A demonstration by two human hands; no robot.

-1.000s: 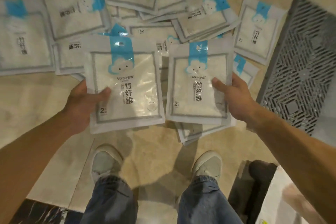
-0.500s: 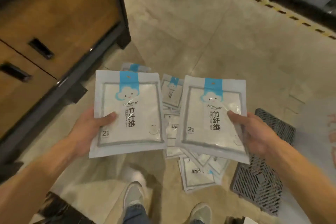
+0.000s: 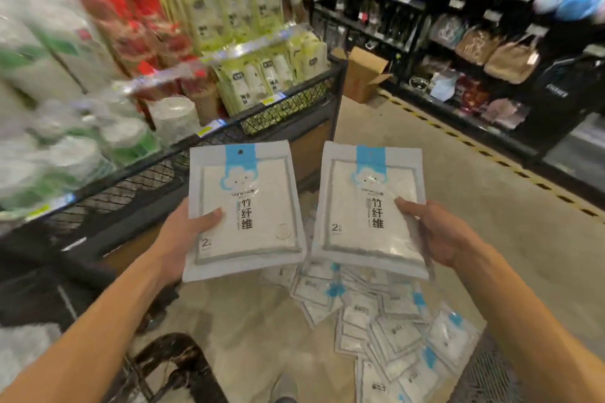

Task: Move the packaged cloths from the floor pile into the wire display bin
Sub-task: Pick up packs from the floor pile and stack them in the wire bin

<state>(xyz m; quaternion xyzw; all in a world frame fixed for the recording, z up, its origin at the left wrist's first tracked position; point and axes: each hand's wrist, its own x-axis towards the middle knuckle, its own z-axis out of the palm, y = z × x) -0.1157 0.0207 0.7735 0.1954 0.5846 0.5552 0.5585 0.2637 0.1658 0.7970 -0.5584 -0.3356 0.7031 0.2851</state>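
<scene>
A: Count what you're carrying.

B: Two packs, one per hand. Your left hand (image 3: 183, 239) grips the left packaged cloth (image 3: 244, 209) at its lower left edge, thumb pressed across the front, fingers hidden behind. Your right hand (image 3: 438, 232) pinches the right packaged cloth (image 3: 368, 206) at its right edge, thumb on the front. Both packs are held upright, side by side, just apart, faces toward you.

A: And what's left?

B: The floor pile (image 3: 386, 321) lies below your hands on the tan floor (image 3: 491, 255), overlapping white packs with blue tabs. At least a dozen; blur and overlap make an exact count impossible.

A: The bin?

B: One wire display bin (image 3: 183, 157) to your left, black mesh front, just behind the left pack. Stacked plates and green-labelled packets fill it, too smeared to count. One open cardboard box (image 3: 363, 75) sits past its far corner. Dark shelving (image 3: 474, 42) runs along the right.
</scene>
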